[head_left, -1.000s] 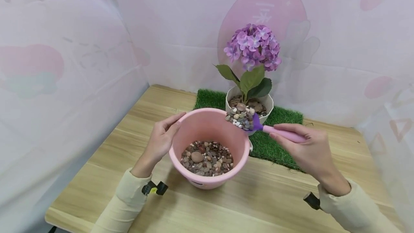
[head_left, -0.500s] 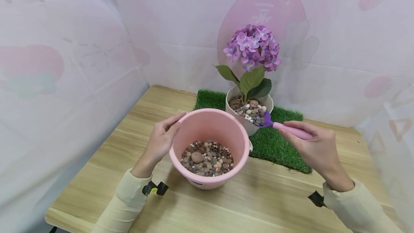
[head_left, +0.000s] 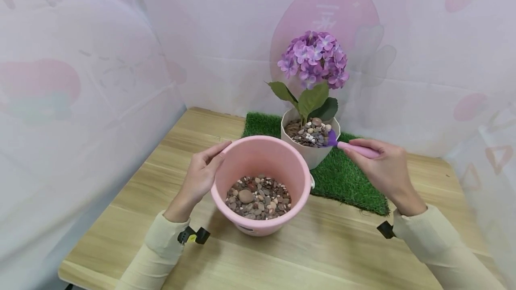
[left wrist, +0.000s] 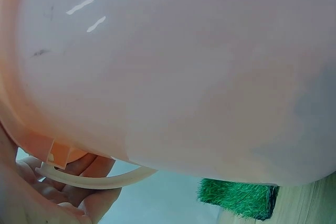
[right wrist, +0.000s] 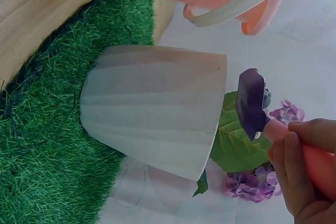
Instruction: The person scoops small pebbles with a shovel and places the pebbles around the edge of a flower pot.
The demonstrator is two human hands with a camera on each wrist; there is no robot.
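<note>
My left hand (head_left: pixel 199 176) holds the left rim of a pink bucket (head_left: pixel 278 160), with brown and white pebbles (head_left: pixel 262 198) on its floor. In the left wrist view, fingers (left wrist: pixel 97 169) curl at the rim beside the bucket's white handle (left wrist: pixel 100 181). My right hand (head_left: pixel 384 169) pinches the pink grip of a small trowel (head_left: pixel 359 150) with a purple blade. Heaped with pebbles, the blade (right wrist: pixel 251 103) hovers just over the mouth of a white flowerpot (head_left: pixel 314 155). A purple hydrangea (head_left: pixel 316 59) with green leaves grows from the pot.
A green artificial grass mat (head_left: pixel 350 182) lies under the pot on a wooden table (head_left: pixel 306 254). White cloth with pink prints (head_left: pixel 225 57) hangs behind and at both sides. The bucket stands in front of the pot, overlapping it in the head view.
The trowel with its pebbles has moved from above the bucket's right rim to over the flowerpot, then slightly up and farther back. The left hand and bucket have stayed put.
</note>
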